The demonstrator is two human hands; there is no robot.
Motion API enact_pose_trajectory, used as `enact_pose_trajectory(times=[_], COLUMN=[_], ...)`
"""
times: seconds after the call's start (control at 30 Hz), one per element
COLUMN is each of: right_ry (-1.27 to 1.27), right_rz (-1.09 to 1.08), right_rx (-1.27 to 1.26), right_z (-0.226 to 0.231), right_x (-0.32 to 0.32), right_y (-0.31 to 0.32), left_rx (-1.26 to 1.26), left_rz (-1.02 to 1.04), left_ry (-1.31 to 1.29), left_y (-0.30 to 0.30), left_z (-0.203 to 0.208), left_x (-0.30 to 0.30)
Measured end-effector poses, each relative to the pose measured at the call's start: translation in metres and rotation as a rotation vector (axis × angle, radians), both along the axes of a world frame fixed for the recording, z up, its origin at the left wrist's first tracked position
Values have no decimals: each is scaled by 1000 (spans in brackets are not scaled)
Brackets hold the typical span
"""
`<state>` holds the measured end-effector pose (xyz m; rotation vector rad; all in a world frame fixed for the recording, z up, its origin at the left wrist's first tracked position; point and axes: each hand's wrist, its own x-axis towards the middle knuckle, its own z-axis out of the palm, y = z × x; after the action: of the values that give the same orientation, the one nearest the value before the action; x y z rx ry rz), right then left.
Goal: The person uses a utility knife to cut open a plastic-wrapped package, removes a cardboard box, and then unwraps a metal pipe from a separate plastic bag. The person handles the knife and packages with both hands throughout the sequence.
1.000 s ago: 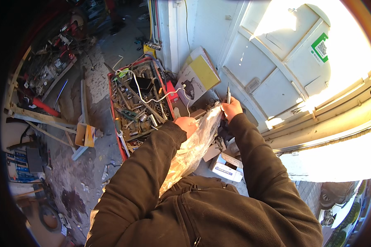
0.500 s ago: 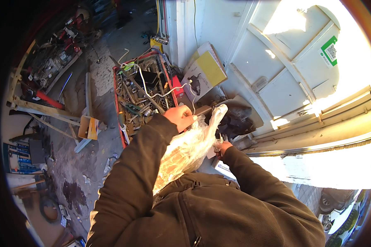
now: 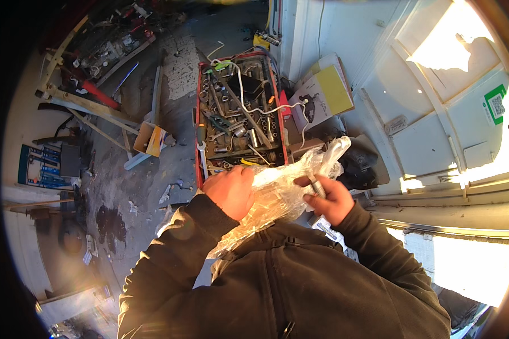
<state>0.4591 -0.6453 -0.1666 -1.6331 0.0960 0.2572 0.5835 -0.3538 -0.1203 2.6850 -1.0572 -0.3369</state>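
Note:
A large clear plastic bag (image 3: 277,195), crumpled and glinting in the sun, lies against the front of my body, with something brownish showing through it. My left hand (image 3: 232,192) is closed at the bag's left edge; its fingertips are partly hidden. On the other side, my right hand (image 3: 335,202) grips a short silvery cylindrical metal piece (image 3: 318,187) between thumb and fingers, close over the bag. The bag's twisted whitish end (image 3: 336,150) sticks up beyond that hand.
Just beyond the bag stands a red-edged tool tray (image 3: 199,127) full of wrenches and sockets, with a white cable (image 3: 241,85) across it. A box with a yellow panel (image 3: 322,93) leans by the wall. Left are a small open carton (image 3: 147,138) and a metal frame (image 3: 90,107).
My left hand has come down and left, from the bag's upper part to its side. My right hand has risen over the bag, bringing the metal piece into sight. The view has shifted left.

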Motion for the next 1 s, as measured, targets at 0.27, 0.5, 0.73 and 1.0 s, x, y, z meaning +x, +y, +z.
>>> enact_pose_trajectory(times=[0.27, 0.5, 0.73, 1.0], right_ry=[-145, 147, 248, 35], right_rz=[87, 169, 280, 340], right_rx=[-120, 39, 21, -190], right_z=[-36, -73, -53, 39], right_x=[-34, -44, -26, 27], right_y=[26, 6, -7, -6], left_rx=[-379, -534, 27, -146], left_rz=[165, 442, 181, 470], left_ry=[47, 714, -124, -148], left_y=[35, 40, 65, 125], left_z=[-44, -80, 9, 39], left_x=[64, 125, 39, -57])
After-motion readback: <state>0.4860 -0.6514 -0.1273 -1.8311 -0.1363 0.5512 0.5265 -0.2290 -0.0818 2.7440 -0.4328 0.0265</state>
